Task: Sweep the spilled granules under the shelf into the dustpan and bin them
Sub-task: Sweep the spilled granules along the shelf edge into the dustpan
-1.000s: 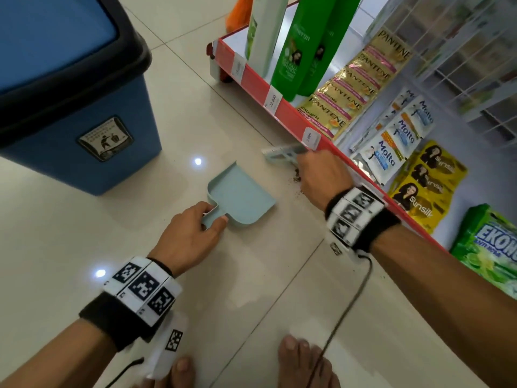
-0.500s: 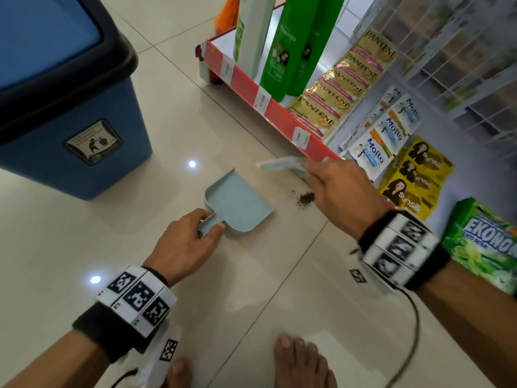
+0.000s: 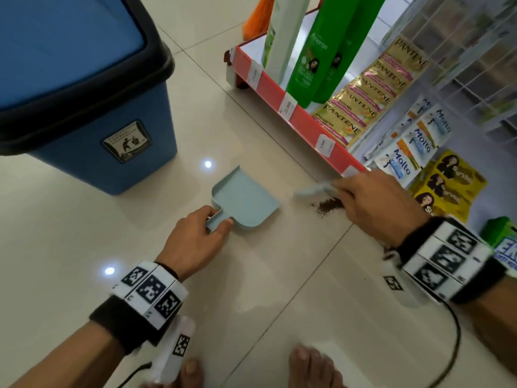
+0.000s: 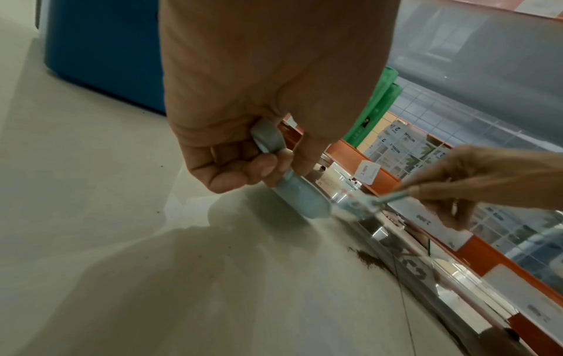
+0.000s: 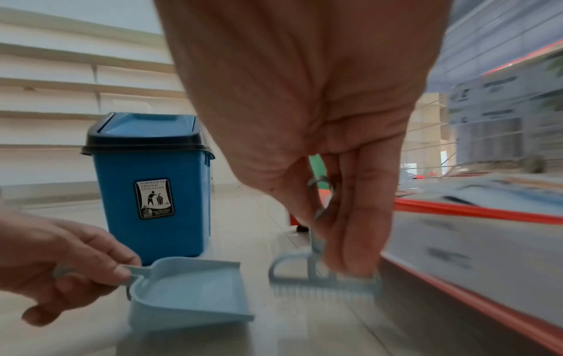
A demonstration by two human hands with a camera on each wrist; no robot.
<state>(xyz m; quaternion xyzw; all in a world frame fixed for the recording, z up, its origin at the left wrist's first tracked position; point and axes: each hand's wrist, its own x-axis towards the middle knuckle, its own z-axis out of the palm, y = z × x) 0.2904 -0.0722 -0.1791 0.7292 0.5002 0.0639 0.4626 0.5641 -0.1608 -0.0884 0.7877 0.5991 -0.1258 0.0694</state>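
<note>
Floor tiles [image 3: 117,225], pale and glossy, fill most of the head view. Standing on them at the upper left is a blue bin [image 3: 84,113] with a black collar and a swing lid, a litter sticker on its front. Along the right runs a low shelf [image 3: 302,116] with a red front edge and white price tags; it carries tall green bottles [image 3: 310,51], gold sachets [image 3: 372,88], white-and-blue sachets [image 3: 411,147] and yellow sachets [image 3: 447,183].

Left hand [image 3: 195,239] has its fingers and thumb curled around the short handle of a pale blue dustpan [image 3: 246,200]. The pan lies flat on the floor between the bin and the shelf, its open mouth turned toward the shelf; no granules show inside it.

Right hand [image 3: 375,203] pinches the thin handle of a small pale blue brush [image 3: 313,190], fingers pointing down along it; the right wrist view shows the brush head [image 5: 326,281] low over the floor just beside the pan's mouth. Motion blur leaves unclear whether the bristles touch the tile.

Spilled granules [image 3: 327,205], a small dark brown heap, lie on the floor beside the shelf's front edge, just under the right hand and a little apart from the pan. In the left wrist view a few loose specks [image 4: 158,212] dot the tile farther out.
</note>
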